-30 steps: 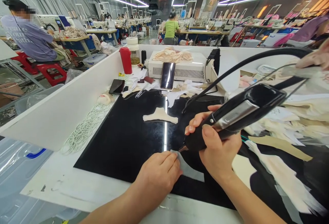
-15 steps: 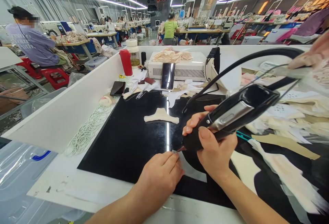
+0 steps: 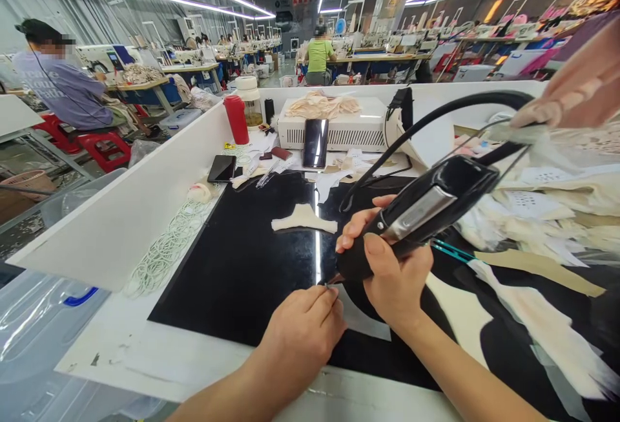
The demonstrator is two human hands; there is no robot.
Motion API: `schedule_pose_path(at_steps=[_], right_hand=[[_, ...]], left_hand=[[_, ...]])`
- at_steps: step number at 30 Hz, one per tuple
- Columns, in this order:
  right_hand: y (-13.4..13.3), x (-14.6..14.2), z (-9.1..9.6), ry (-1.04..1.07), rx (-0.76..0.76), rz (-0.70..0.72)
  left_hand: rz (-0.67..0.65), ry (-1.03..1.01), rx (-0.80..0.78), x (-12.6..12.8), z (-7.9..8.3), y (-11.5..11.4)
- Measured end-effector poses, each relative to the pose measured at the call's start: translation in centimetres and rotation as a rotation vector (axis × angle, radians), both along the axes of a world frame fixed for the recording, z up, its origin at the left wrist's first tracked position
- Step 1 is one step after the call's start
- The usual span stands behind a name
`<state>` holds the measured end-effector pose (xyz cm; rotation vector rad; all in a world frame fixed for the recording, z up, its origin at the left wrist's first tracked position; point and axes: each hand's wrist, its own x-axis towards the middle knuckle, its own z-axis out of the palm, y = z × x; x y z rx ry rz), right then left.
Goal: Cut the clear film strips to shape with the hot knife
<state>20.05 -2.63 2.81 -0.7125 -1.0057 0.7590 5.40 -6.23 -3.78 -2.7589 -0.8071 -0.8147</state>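
Observation:
My right hand (image 3: 400, 283) is wrapped round a black corded handheld tool (image 3: 443, 192) with a silver lever along its side. Its narrow tip points down to the left, close to the fingertips of my left hand (image 3: 305, 328). Those fingers are closed and pressed on the end of a pale, thin curved piece (image 3: 364, 320), which lies on the black mat (image 3: 227, 273). My fingers hide the meeting of tip and piece. Farther up the mat lies a cream fabric piece (image 3: 304, 218) with a raised middle. Another cream piece (image 3: 458, 309) lies beside my right forearm.
Another person's hand (image 3: 576, 86) reaches in from the upper right with clear plastic, close to the tool's cable. Light-green cord (image 3: 167, 247) is heaped at left. A phone (image 3: 316, 144) leans on a white machine box (image 3: 334, 126). Fabric scraps (image 3: 533, 338) lie at right.
The rear of the tool and my right hand have shifted slightly left. The other person's hand has come farther in and left. My left hand has stayed nearly still.

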Motion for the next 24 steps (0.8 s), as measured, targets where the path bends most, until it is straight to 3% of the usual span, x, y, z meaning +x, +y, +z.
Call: schedule_pose_path(at_steps=[7,13,18,24], right_hand=[[-0.5,0.9,0.7,0.012,-0.019,0.000],[-3.3,3.8,2.0,0.000,-0.009,-0.025],[-5.7,5.5,1.7,-0.062,-0.012,-0.062],[-6.3,5.8,1.3,-0.042,-0.015,-0.076]], left_hand=[[-0.033,-0.029,-0.065,-0.4,0.6,0.0],[-0.049,-0.001,-0.062,-0.7,1.5,0.1],[-0.054,0.021,-0.044,-0.9,1.7,0.1],[-0.052,0.039,-0.033,-1.1,1.8,0.1]])
